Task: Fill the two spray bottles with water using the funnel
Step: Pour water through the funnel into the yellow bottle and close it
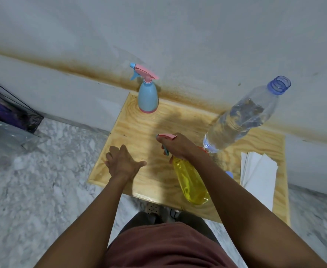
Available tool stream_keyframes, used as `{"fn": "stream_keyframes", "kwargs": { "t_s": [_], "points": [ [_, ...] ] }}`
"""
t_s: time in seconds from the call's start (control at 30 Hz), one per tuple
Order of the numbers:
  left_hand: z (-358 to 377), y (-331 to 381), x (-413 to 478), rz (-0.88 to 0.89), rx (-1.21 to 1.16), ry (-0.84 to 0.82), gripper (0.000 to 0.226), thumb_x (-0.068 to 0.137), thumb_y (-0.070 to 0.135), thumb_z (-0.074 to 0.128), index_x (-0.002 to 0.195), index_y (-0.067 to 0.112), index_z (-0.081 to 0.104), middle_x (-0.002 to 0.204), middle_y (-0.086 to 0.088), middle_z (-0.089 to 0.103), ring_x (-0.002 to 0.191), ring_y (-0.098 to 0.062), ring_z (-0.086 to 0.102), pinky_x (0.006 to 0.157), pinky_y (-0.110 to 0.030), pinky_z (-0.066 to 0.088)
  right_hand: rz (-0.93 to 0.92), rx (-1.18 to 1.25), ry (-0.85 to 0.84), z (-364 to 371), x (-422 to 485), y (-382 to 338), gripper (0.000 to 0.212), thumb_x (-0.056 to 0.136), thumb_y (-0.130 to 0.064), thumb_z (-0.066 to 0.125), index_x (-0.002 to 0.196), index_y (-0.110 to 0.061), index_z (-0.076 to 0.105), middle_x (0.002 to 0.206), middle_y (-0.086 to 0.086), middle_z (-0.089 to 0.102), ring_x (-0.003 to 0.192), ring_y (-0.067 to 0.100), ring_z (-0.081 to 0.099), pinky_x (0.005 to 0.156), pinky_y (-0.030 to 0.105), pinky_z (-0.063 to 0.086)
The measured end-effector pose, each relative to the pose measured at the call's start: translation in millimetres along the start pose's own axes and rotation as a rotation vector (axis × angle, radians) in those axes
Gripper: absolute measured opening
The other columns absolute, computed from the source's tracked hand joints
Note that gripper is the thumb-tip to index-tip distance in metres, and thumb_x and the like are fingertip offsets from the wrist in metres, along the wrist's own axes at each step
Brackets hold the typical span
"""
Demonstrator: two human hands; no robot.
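Observation:
A yellow see-through spray bottle (190,182) stands near the front edge of the small wooden table (139,132). My right hand (178,147) grips its pink and blue spray head from above. My left hand (123,163) hovers open over the table's left front part, holding nothing. A blue spray bottle (148,97) with a pink and blue head stands at the table's back left corner. A large clear water bottle (241,118), uncapped, part full, stands at the right. Something red (204,149) peeks out behind my right wrist; I cannot tell what it is.
A stack of white paper (257,176) lies on the table's right side. A small blue cap (229,174) shows beside my right forearm. The table stands against a stained white wall. Marble floor surrounds it, with a dark box and clear plastic (10,113) at the left.

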State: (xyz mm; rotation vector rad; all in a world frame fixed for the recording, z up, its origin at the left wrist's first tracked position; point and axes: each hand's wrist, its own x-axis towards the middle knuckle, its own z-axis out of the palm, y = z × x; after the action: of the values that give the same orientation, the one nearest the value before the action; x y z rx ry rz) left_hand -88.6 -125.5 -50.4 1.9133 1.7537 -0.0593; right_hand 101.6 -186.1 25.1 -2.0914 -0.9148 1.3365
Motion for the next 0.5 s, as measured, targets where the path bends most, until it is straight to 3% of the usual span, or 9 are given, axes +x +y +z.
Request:
{"fn": "stream_keyframes", "kwargs": {
  "t_s": [0.23, 0.4, 0.5],
  "points": [
    [-1, -1, -2, 0.015, 0.033, 0.022, 0.091, 0.055, 0.068, 0.082, 0.123, 0.019, 0.047, 0.137, -0.012, 0.034, 0.124, -0.034, 0.033, 0.104, -0.044, 0.033, -0.064, -0.064, 0.035, -2, -10, -5, 0.049, 0.085, -0.064, 0.053, 0.091, -0.019, 0.071, 0.080, 0.001, 0.073, 0.076, 0.024, 0.072, 0.080, 0.052, 0.059],
    [-6, 3, -1, 0.003, 0.063, -0.031, 0.090, 0.054, 0.073, 0.076, 0.120, 0.019, 0.047, 0.135, -0.013, 0.037, 0.123, -0.034, 0.035, 0.101, -0.043, 0.036, -0.171, 0.043, 0.073, -10, -32, -13, 0.055, 0.082, -0.066, 0.056, 0.113, -0.020, 0.063, 0.090, 0.000, 0.069, 0.073, 0.020, 0.072, 0.065, 0.050, 0.061],
    [-20, 15, -1, 0.227, -0.009, -0.157, 0.100, 0.055, 0.080, 0.068, 0.136, 0.024, 0.046, 0.143, -0.009, 0.042, 0.132, -0.031, 0.035, 0.103, -0.039, 0.034, -0.297, 0.208, 0.156, -19, -52, -21, 0.038, 0.093, -0.044, 0.062, 0.111, -0.011, 0.064, 0.098, 0.006, 0.072, 0.074, 0.023, 0.071, 0.059, 0.040, 0.061]
  ]
}}
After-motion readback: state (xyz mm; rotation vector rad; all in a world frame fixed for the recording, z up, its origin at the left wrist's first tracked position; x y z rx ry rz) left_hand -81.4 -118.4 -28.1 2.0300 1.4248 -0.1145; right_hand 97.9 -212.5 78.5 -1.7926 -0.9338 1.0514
